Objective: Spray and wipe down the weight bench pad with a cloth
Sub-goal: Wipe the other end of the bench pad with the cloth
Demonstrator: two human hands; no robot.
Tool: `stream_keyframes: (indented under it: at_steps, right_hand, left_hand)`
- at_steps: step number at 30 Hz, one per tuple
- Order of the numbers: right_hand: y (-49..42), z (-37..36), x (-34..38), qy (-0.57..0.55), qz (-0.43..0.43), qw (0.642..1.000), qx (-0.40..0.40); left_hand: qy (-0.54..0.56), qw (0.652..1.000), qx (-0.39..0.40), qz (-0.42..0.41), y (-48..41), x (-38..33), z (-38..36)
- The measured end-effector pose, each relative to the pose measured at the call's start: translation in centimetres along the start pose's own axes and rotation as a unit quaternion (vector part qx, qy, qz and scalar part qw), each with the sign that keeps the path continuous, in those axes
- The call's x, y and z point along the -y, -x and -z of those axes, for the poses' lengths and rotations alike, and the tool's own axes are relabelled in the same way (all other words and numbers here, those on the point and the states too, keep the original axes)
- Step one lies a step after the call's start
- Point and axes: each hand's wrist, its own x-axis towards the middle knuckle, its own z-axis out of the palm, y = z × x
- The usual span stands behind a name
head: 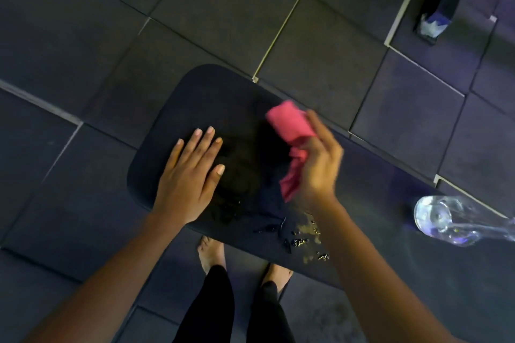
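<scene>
The black bench pad point(211, 97) runs from centre toward the lower right, its rounded end near the middle of the view. My left hand point(192, 175) lies flat on the pad with fingers spread, holding nothing. My right hand point(317, 164) is blurred just above the pad and grips a pink cloth point(292, 131), which hangs folded from the fingers. The pad's cover is cracked and torn point(306, 234) near its front edge. A clear plastic bottle point(446, 220) lies on the pad at the right.
Dark rubber floor tiles point(223, 3) with pale seams surround the bench. My bare feet point(211, 253) stand at the pad's near edge. Another person's leg and shoe point(432, 25) are at the top right.
</scene>
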Motion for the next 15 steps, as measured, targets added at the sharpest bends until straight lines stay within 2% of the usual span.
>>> stream_keyframes:
  at_steps: [2, 3, 6, 8, 10, 15]
  right_hand:
    - [-0.2, 3.2, 0.9, -0.048, 0.014, 0.992, -0.118]
    - [-0.1, 5.0, 1.2, -0.031, 0.027, 0.985, -0.165]
    - [0.1, 9.1, -0.4, 0.113, 0.036, 0.967, -0.226]
    - [0.0, 10.0, -2.8, 0.228, 0.039, 0.952, -0.201]
    - [-0.4, 9.3, -4.7, 0.333, 0.08, 0.928, -0.143]
    - [-0.8, 6.1, -5.5, 0.353, 0.135, 0.92, -0.104]
  left_hand:
    - [-0.021, 1.0, 0.015, -0.003, 0.2, -0.2, -0.2]
    - [-0.024, 1.0, 0.02, -0.002, 0.2, -0.2, -0.3]
    - [-0.019, 1.0, 0.023, -0.005, 0.3, -0.2, -0.5]
    - [-0.014, 1.0, 0.02, -0.008, 0.4, -0.2, -0.5]
    - [-0.013, 1.0, 0.013, -0.009, 0.3, -0.3, -0.6]
    - [-0.006, 1.0, 0.0, -0.008, 0.2, -0.5, -0.5]
